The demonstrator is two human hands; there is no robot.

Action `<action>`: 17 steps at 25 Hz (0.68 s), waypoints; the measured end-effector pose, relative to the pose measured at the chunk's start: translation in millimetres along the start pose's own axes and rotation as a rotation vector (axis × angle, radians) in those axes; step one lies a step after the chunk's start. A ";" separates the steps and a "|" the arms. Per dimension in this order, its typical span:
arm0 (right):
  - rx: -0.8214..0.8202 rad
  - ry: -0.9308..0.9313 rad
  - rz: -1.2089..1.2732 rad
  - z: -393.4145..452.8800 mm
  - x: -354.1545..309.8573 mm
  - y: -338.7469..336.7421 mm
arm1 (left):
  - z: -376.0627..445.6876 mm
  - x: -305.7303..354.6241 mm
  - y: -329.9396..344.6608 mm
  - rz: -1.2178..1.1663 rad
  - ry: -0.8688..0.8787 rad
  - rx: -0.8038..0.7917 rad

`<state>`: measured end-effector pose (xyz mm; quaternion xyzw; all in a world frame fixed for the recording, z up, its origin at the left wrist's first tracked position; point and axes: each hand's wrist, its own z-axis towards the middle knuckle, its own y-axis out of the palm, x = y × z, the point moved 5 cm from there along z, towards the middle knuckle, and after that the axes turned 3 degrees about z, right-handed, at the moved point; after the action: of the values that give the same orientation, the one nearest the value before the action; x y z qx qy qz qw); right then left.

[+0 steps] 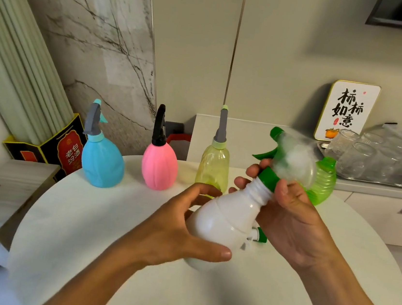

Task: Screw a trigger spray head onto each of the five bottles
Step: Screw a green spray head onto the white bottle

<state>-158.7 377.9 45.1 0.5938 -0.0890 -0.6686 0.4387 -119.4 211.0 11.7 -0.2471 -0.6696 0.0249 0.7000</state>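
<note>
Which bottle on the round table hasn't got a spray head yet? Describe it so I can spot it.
On the round white table, look past the white bottle in the hands to the far right. The ribbed translucent green bottle stands there, right of the yellow bottle; no head visible.

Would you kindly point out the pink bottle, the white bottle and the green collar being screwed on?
pink bottle [159,168], head view, middle of its body.
white bottle [224,218], head view, bare shoulder between the hands.
green collar [270,178], head view, its ribbed side.
</note>
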 end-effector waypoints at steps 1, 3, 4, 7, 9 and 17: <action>-0.035 0.023 0.018 -0.5 0.4 1.7 | -1.2 1.1 1.4 -0.003 0.002 -0.025; 0.028 0.052 -0.018 0.3 3.3 -2.9 | -1.6 3.8 7.0 0.151 0.022 0.084; 0.106 0.058 -0.053 0.5 4.3 -7.7 | -1.3 4.5 8.4 0.258 0.030 0.169; 0.225 0.051 -0.124 -0.7 2.3 -17.4 | 0.8 1.0 4.6 0.403 0.059 0.278; 0.209 0.044 -0.136 -1.4 -1.0 -17.7 | 2.3 -0.2 2.7 0.361 0.051 0.239; 0.176 -0.002 -0.239 -0.6 -3.3 -11.4 | 3.0 -4.5 7.0 0.187 0.016 0.174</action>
<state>-164.0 387.2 40.0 0.6355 -0.0763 -0.7064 0.3020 -120.6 216.5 4.8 -0.2471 -0.6333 0.1459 0.7188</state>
